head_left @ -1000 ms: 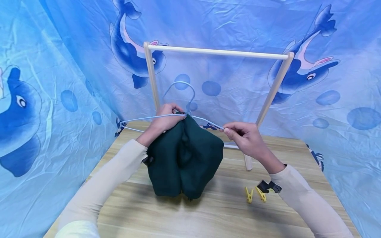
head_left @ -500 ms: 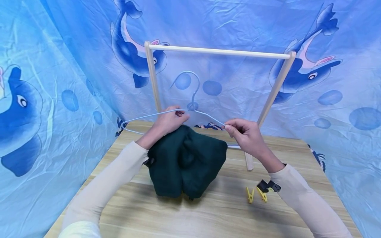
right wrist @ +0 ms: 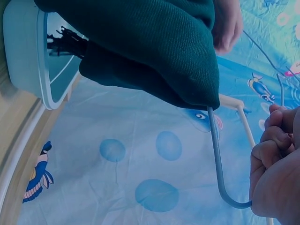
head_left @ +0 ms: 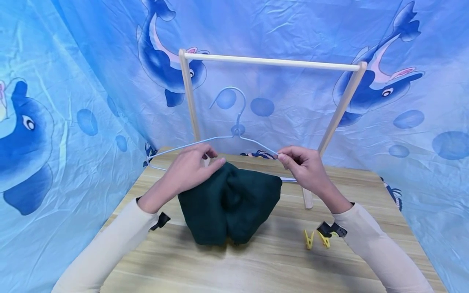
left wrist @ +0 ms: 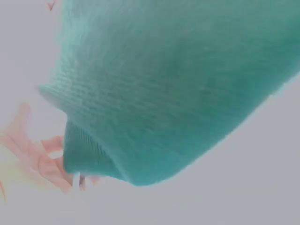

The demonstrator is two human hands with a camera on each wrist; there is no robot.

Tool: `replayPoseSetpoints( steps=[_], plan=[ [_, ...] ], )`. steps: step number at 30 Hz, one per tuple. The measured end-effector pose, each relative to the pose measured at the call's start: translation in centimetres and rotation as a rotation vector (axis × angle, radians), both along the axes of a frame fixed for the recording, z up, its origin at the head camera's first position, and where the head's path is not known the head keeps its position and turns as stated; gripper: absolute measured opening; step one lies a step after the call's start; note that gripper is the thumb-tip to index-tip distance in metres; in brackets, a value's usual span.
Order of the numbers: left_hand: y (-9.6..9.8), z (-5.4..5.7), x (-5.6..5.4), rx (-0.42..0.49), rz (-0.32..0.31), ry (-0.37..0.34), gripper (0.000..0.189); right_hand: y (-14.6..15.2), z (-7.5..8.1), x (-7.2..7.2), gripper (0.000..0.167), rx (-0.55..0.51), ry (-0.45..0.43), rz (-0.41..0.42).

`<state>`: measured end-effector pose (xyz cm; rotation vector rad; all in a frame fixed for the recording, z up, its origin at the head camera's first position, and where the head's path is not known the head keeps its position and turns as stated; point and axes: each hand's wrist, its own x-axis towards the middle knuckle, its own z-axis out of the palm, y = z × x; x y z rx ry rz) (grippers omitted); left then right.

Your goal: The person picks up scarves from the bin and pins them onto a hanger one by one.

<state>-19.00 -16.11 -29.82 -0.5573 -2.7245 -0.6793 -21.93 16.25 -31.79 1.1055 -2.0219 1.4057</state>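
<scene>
A dark green folded scarf point(head_left: 234, 203) with a dark fringe point(right wrist: 68, 42) hangs over the lower bar of a pale blue wire hanger point(head_left: 258, 143), below its neck. My right hand point(head_left: 302, 167) pinches the hanger's right shoulder between thumb and fingers; in the right wrist view the wire's bend point(right wrist: 222, 190) runs to that hand. At the scarf's upper left lies my left hand point(head_left: 194, 167), its fingers loosely bent and its thumb along the cloth, with a gap between thumb and forefinger. Green cloth fills most of the left wrist view.
Behind the hanger stands a wooden rack with a pale top rail point(head_left: 271, 62). Two yellow clothespins point(head_left: 309, 240) lie near my right sleeve on the wood-grain table point(head_left: 256, 268). A pale box point(right wrist: 26, 51) shows beneath the scarf. A blue dolphin-print curtain point(head_left: 293, 24) surrounds the table.
The scarf's top has dropped from the hanger's neck, and the hook has risen. My left hand has left the neck and moved down and left. My right hand keeps its pinch.
</scene>
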Motion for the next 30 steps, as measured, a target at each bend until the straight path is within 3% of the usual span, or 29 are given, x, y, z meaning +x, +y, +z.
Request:
replayPoseSetpoints(
  steps=[5,9,12,14,17,20,24,30],
  plan=[
    [-1.3,-1.4,2.0,-0.081,-0.001,0.125,0.051,0.1,0.1,0.1,0.016,0.000,-0.002,0.006],
    [-2.3,-2.4,3.0,-0.146,-0.006,0.160,0.062,0.1,0.1,0.2,0.015,0.004,0.000,0.003],
    [-2.9,-2.9,3.3,-0.173,-0.064,0.161,0.068,0.1,0.2,0.2,0.016,0.008,-0.001,-0.008],
    [-3.2,-3.1,3.4,-0.159,-0.124,0.169,0.065,0.1,0.2,0.2,0.016,0.011,-0.004,-0.015],
    [-3.4,-3.3,3.2,-0.066,-0.210,0.192,0.050,0.2,0.1,0.2,0.017,0.012,-0.014,-0.017],
    [-3.2,-3.4,3.0,0.036,-0.249,0.227,0.032,0.2,-0.1,0.0,0.016,0.015,-0.023,-0.013],
    [-2.4,-3.2,3.0,0.069,-0.242,0.249,0.022,0.3,-0.1,0.0,0.016,0.019,-0.032,0.001],
    [-1.5,-2.3,3.4,-0.031,-0.180,0.252,0.017,0.5,-0.3,-0.1,0.017,0.039,-0.048,0.020]
  ],
)
